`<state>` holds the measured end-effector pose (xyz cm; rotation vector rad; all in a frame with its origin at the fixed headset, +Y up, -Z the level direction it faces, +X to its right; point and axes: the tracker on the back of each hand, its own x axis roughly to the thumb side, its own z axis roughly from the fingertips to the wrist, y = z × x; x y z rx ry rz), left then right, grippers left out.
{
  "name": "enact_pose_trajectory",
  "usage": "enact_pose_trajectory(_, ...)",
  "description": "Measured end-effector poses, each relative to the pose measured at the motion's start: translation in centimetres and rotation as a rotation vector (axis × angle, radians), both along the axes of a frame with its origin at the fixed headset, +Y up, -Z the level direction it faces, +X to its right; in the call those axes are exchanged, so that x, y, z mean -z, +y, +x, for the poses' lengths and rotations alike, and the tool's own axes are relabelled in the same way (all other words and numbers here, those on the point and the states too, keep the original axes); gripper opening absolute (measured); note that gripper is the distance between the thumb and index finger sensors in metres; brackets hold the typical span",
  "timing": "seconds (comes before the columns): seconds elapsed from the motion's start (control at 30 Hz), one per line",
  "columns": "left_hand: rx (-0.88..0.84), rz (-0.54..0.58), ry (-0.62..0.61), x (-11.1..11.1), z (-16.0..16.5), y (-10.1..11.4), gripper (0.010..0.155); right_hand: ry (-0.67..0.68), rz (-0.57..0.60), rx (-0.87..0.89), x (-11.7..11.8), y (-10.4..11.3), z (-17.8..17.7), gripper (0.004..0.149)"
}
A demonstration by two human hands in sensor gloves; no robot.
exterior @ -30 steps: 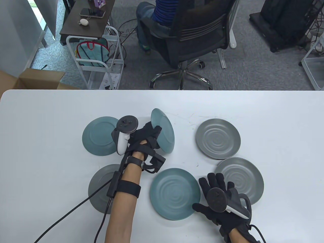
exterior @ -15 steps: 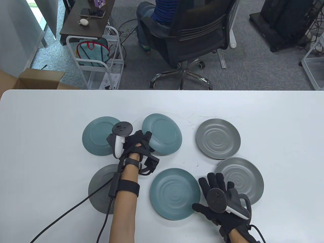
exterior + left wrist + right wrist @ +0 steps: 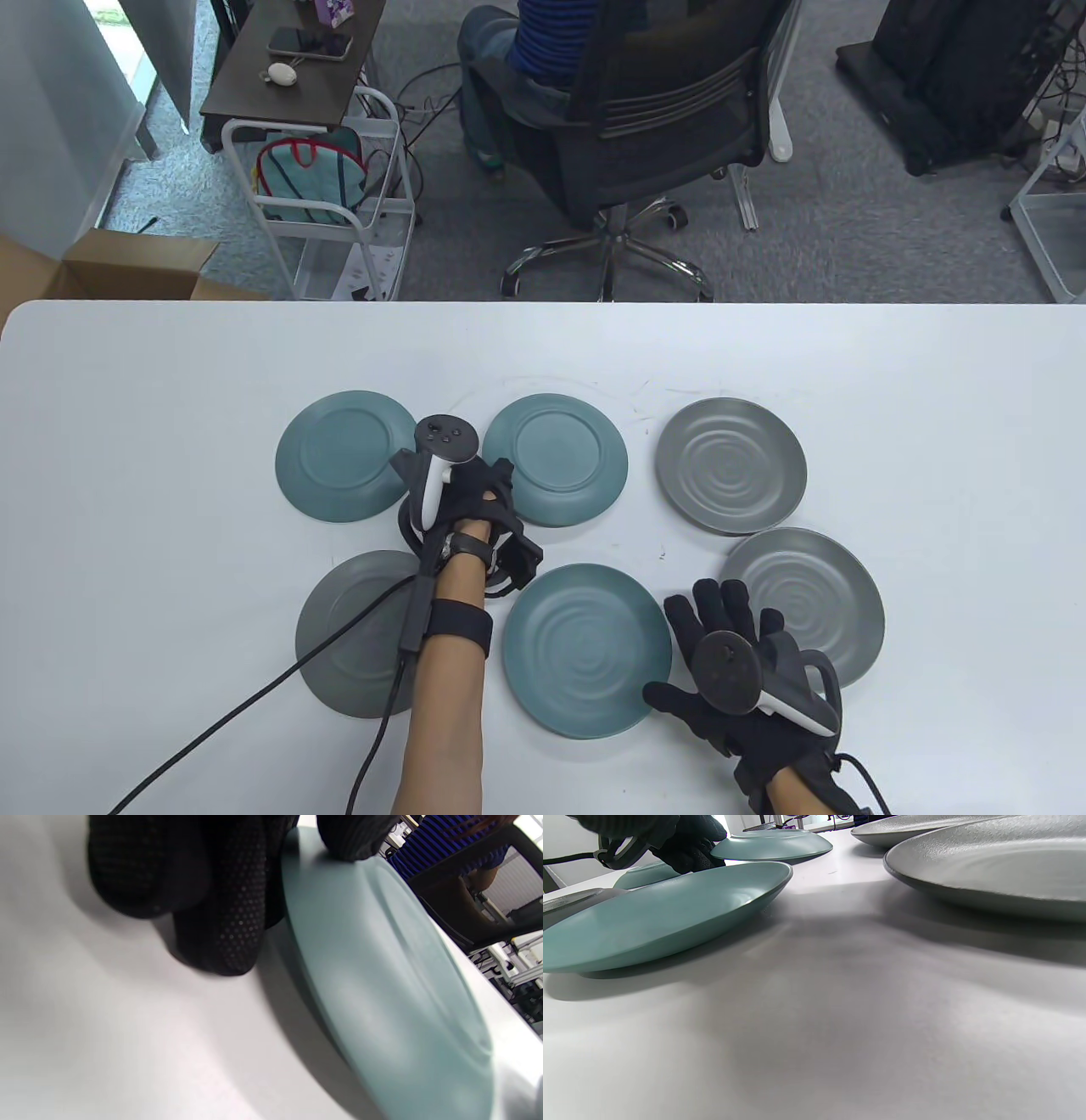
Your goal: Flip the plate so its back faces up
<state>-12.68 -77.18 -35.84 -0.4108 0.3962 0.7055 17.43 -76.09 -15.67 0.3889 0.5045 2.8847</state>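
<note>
A teal plate [image 3: 556, 458] lies back up on the white table [image 3: 170, 382]; it also shows in the left wrist view [image 3: 382, 984] and the right wrist view [image 3: 772, 844]. My left hand [image 3: 496, 484] pinches its near left rim. In the left wrist view [image 3: 288, 887] one fingertip [image 3: 352, 840] rests on the plate's back and the other fingers [image 3: 220, 938] curl beside the rim on the table. My right hand [image 3: 679, 654] lies flat and open on the table next to a teal face-up plate [image 3: 585, 649], holding nothing.
Another teal plate [image 3: 344, 454] lies back up at the left. A grey plate [image 3: 348, 645] sits partly under my left forearm. Two grey face-up plates [image 3: 730, 465] [image 3: 806, 603] lie at the right. An occupied office chair [image 3: 645, 110] stands beyond the table's far edge.
The teal plate in my left hand went from standing on edge to lying flat, back up. My left hand came down and toward me with it. My right hand has not moved.
</note>
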Motion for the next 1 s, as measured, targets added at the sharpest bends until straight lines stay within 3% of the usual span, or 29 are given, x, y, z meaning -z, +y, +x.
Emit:
enact_pose_trajectory(0.57, 0.292, 0.037, -0.156, -0.7, 0.0, 2.1, 0.065, -0.002, -0.008, -0.009, 0.0, 0.0, 0.0, 0.093)
enact_pose_trajectory(0.77, 0.468, 0.139, -0.336, -3.3, -0.2, 5.0, 0.077, -0.001, -0.004, -0.023, 0.0, 0.0, 0.0, 0.093)
enact_pose_trajectory(1.0, 0.644, 0.292, -0.535, -9.4, -0.8, 7.5, 0.083, -0.002, 0.006, -0.037, 0.0, 0.1, -0.1, 0.093)
